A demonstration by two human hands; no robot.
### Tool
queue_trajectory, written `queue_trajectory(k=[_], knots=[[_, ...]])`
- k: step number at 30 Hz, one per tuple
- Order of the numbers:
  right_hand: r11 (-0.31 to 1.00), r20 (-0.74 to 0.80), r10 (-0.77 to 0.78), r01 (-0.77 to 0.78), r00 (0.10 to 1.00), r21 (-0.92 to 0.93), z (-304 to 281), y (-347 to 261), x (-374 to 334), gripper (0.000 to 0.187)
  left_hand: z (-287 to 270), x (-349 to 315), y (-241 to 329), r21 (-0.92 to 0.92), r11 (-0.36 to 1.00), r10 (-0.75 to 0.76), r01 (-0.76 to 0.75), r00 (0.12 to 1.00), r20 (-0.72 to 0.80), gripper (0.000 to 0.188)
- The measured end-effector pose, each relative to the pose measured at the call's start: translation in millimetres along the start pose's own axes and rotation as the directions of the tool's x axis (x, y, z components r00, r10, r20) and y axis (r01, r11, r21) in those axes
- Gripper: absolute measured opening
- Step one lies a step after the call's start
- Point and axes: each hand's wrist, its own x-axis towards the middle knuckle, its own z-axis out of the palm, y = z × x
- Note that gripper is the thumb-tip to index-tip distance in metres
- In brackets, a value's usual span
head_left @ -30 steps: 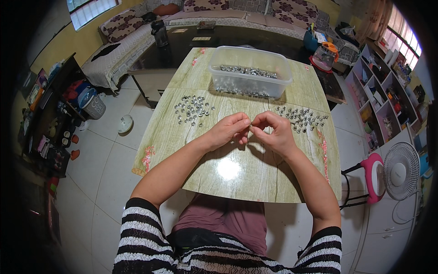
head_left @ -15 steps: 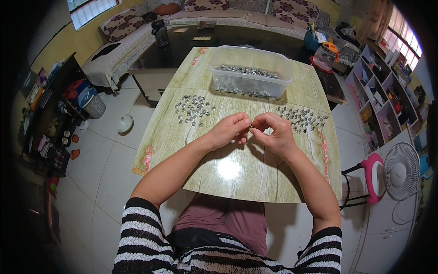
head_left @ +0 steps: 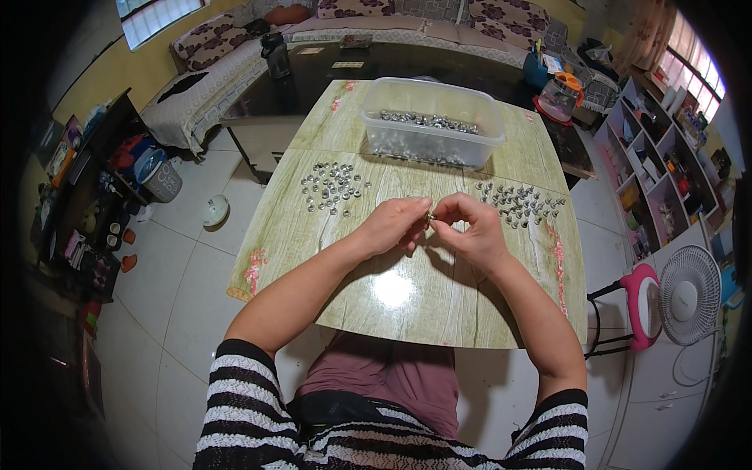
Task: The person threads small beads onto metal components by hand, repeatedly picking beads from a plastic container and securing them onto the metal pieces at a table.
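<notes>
My left hand (head_left: 397, 225) and my right hand (head_left: 472, 227) meet above the middle of the wood-patterned table. Pinched between their fingertips is a small metal piece (head_left: 430, 218); its exact kind is too small to make out. Left of my hands lie several small round silvery metal pieces (head_left: 334, 188), ring-like in look. Beside my right hand, several small metal pieces with stems (head_left: 518, 205) are spread out. Beyond both hands stands a clear plastic box (head_left: 425, 149) with a heap of small metal parts (head_left: 431, 121) in it.
The table (head_left: 376, 309) has a rounded near edge close to my lap. Behind it stands a dark glossy table (head_left: 407, 61) with a dark bottle (head_left: 275, 56) and a glass pitcher (head_left: 558, 98). At the right are a pink stool (head_left: 644, 305) and a white fan (head_left: 689, 294).
Both hands stay in nearly the same place. The left fingers have shifted slightly around the small metal piece, and more of it shows between the fingertips.
</notes>
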Motion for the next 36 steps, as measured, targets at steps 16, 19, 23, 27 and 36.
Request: queue_trajectory(k=[16, 19, 23, 27, 36], knots=[[0.975, 0.013, 0.146, -0.146, 0.989, 0.168, -1.6, -1.2, 1.7, 0.011, -2.9, 2.1, -2.8, -0.042, 0.998, 0.053, -0.053, 0.999, -0.003, 0.025], [0.978, -0.007, 0.138, -0.135, 0.99, 0.158, -1.7, 1.3, 1.4, 0.011, -1.1, 1.2, 1.9, -0.068, 0.994, 0.09, -0.087, 0.995, 0.038, 0.023], [0.983, -0.015, 0.131, -0.128, 0.991, 0.133, -2.4, 5.0, 0.5, 0.011, 0.5, 1.4, 3.3, -0.144, 0.988, 0.047, -0.046, 0.999, 0.0, 0.019], [0.973, -0.016, 0.184, -0.179, 0.983, 0.147, -0.4, 7.3, 1.2, 0.012, -6.7, 10.4, -19.1, -0.013, 0.99, 0.141, -0.143, 0.983, -0.116, 0.018], [0.956, -0.043, 0.225, -0.212, 0.973, 0.204, -3.9, 15.5, 2.0, 0.011, -15.1, 3.6, 5.6, 0.264, 0.893, 0.436, -0.364, 0.847, -0.306, 0.026]])
